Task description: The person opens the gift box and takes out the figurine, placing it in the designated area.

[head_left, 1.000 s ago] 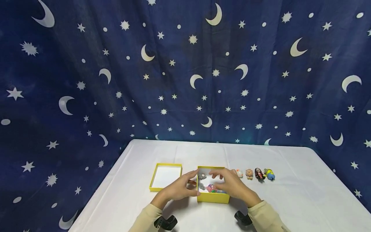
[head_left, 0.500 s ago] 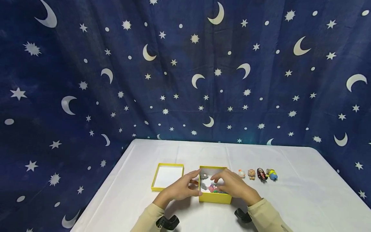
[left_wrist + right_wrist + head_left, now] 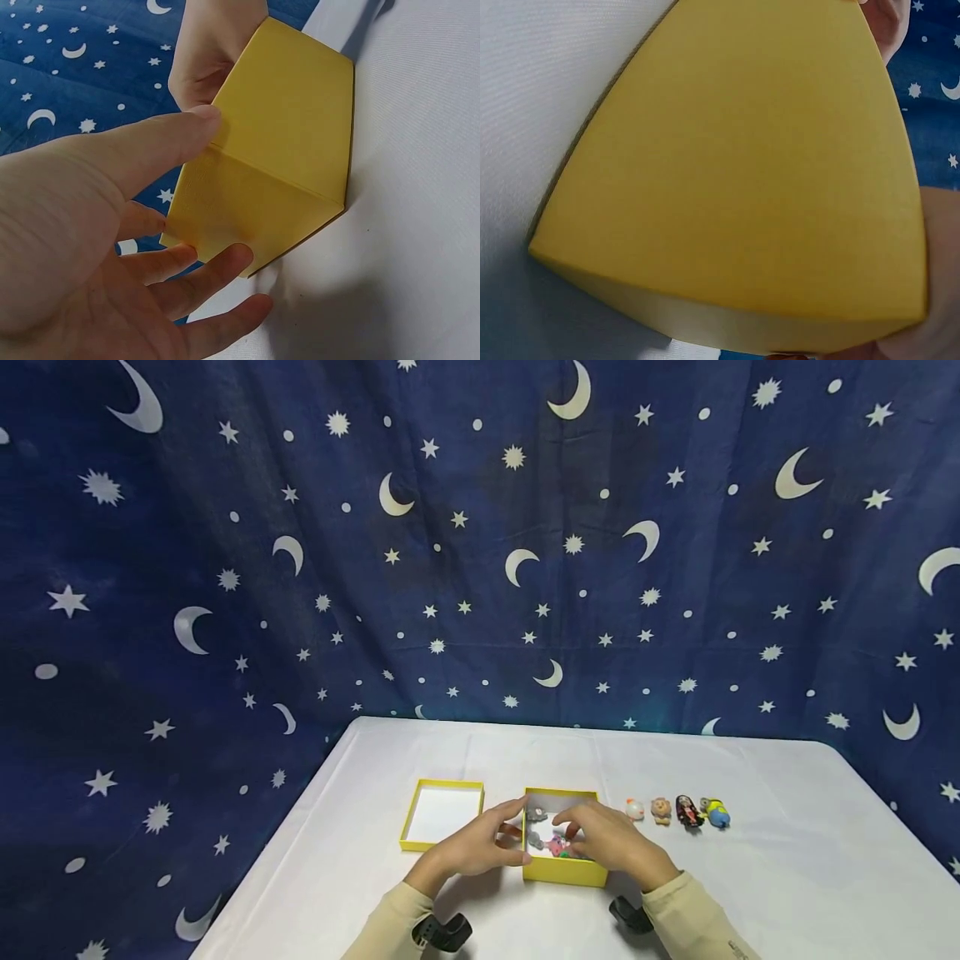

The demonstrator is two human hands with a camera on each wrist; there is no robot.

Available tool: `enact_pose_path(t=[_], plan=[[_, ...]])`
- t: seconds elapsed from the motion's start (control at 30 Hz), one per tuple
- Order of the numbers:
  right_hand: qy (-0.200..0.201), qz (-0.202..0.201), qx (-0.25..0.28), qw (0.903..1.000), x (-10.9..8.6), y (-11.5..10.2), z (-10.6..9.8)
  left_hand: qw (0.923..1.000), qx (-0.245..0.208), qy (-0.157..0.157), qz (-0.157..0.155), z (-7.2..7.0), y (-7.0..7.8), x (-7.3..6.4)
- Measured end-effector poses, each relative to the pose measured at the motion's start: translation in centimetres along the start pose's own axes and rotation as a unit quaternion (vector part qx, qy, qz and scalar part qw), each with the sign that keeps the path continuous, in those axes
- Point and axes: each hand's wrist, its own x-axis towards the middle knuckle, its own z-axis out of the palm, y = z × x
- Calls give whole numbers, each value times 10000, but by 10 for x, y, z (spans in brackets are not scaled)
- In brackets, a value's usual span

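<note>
A yellow box (image 3: 565, 872) with a white inside stands uncovered in front of the person. My left hand (image 3: 480, 843) holds it at the left side. In the left wrist view the thumb (image 3: 184, 127) lies at the box's top edge, with the fingers along the adjoining side. My right hand (image 3: 611, 839) reaches over the right wall, its fingers bent down inside. Close to them lies a pink toy figure (image 3: 557, 845). Two small grey figures (image 3: 537, 813) are by the left wall. The right fingertips are partly hidden, and I cannot tell whether they pinch a toy.
A yellow-edged box lid (image 3: 442, 814) lies inside up to the left. Right of the box, toy figures form a row: a white-and-orange one (image 3: 634, 810), a tan animal (image 3: 661, 811), a dark-haired doll (image 3: 688, 812) and a yellow-and-blue minion (image 3: 716, 812). A starry curtain (image 3: 480, 568) hangs behind the table.
The right hand's fingers have dipped a little deeper into the box, covering more of the toys at its front right. The left hand keeps its place. The head view has shifted slightly.
</note>
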Motion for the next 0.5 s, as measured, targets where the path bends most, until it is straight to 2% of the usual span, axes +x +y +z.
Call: enact_pose_path(t=[0.27,0.5], plan=[[-127,-409,-3,9991,3,2,-5,9999,-92,50,-79,0,1,1],[-194,-336,50,9992,0,5,-4,9999,-111,17,-66,3,1,3]])
